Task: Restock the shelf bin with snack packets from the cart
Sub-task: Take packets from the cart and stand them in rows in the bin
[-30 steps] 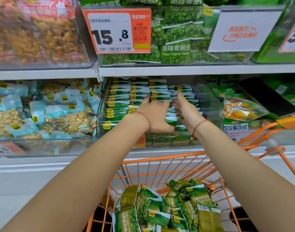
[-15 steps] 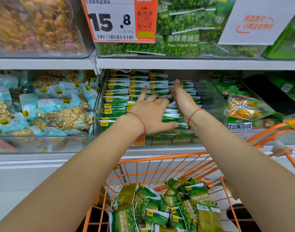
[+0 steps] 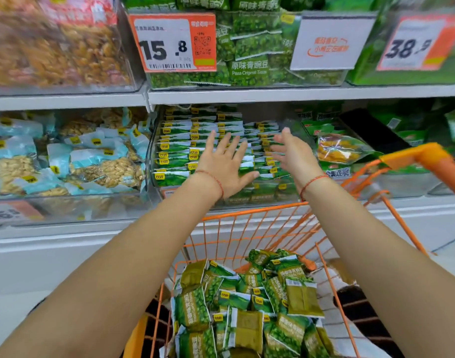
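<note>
A clear shelf bin (image 3: 154, 140) on the middle shelf holds neat rows of green pea snack packets (image 3: 177, 148). My left hand (image 3: 224, 164) is spread flat with straight fingers over the packets in the bin's middle. My right hand (image 3: 292, 153) hovers just to the right, fingers straight and slightly blurred, holding nothing. Below, the orange wire cart (image 3: 249, 228) carries a loose heap of the same green packets (image 3: 247, 303).
A bin of blue peanut packets (image 3: 74, 161) sits to the left, and a bin of mixed fruit crisps (image 3: 342, 151) to the right. The upper shelf carries green pea bags (image 3: 249, 50) behind a 15.8 price tag (image 3: 173, 42). The cart handle (image 3: 433, 158) juts at right.
Both hands have lifted off the packet stack and their fingers have spread; the right hand has moved right, away from the left. The view has shifted slightly.
</note>
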{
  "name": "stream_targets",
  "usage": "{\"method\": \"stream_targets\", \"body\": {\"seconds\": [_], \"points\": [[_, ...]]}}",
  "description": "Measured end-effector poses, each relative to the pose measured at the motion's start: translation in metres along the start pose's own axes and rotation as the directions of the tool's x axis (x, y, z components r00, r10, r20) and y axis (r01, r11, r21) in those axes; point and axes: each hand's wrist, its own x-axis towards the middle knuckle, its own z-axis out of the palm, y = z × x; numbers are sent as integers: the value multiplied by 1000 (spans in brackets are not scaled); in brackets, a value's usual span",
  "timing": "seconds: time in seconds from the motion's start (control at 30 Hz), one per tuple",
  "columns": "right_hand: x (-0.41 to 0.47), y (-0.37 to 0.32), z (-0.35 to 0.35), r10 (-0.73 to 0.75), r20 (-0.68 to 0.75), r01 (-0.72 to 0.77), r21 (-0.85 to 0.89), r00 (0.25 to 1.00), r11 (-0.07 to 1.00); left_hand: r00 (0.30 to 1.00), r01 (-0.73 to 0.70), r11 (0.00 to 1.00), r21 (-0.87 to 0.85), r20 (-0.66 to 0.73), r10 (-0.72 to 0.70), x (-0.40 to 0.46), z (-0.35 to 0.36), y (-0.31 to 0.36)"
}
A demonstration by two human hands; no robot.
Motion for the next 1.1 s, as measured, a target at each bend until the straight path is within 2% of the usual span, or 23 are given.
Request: {"method": "stream_targets", "body": {"seconds": [0.07, 0.13, 0.17, 0.23, 0.3, 0.33, 0.4, 0.47, 0.5, 0.53, 0.6, 0.67, 0.73, 0.8, 0.9, 1.0, 1.1], "points": [[-17, 2, -6, -10, 45, 11, -23, 999, 1000, 997, -5, 1000, 4, -83, 5, -14, -7, 3], [-39, 1, -11, -9, 127, 10, -8, 992, 1000, 974, -71, 997, -38, -219, 61, -32, -12, 6], [-50, 1, -12, -26, 159, 30, -23, 987, 999, 939, -147, 987, -70, -324, 117, -43, -14, 11], [-67, 7, -14, -89, 215, 129, -180, 973, 975, 854, -271, 948, -167, -495, 157, -68, -18, 20], [-79, 13, -18, -73, 296, 190, -386, 952, 903, 916, -224, 910, -349, -394, 74, -97, -20, 27], [-84, 17, -22, -21, 339, 204, -516, 941, 832, 955, -161, 904, -397, -294, 41, -108, -12, 29], [-90, 29, -27, 150, 411, 260, -778, 899, 572, 996, -94, 906, -412, -44, 83, -117, 10, 34], [-98, 50, -24, 402, 434, 349, -898, 806, 269, 948, -97, 896, -434, 234, 216, -115, 36, 45], [-103, 63, -21, 513, 414, 384, -908, 752, 168, 898, -96, 883, -460, 343, 276, -112, 47, 54], [-108, 79, -17, 602, 375, 398, -912, 706, 101, 855, -81, 863, -500, 410, 317, -109, 57, 62], [-114, 104, -14, 677, 295, 393, -920, 674, 10, 799, -40, 853, -521, 495, 340, -105, 71, 76], [-114, 118, -17, 659, 303, 404, -915, 688, -1, 752, -64, 895, -442, 568, 334, -104, 86, 83], [-112, 126, -23, 640, 328, 399, -916, 695, 36, 723, -86, 913, -398, 606, 333, -105, 98, 83], [-111, 132, -24, 605, 331, 364, -929, 724, 71, 721, -105, 917, -385, 606, 337, -107, 102, 84], [-111, 138, -18, 536, 327, 348, -935, 778, 65, 720, -120, 913, -391, 599, 351, -112, 107, 87], [-113, 136, -11, 554, 350, 381, -922, 755, 64, 722, -46, 879, -474, 593, 358, -113, 109, 88], [-113, 136, -13, 572, 369, 396, -914, 732, 84, 726, 113, 771, -627, 581, 367, -112, 107, 83]]}}
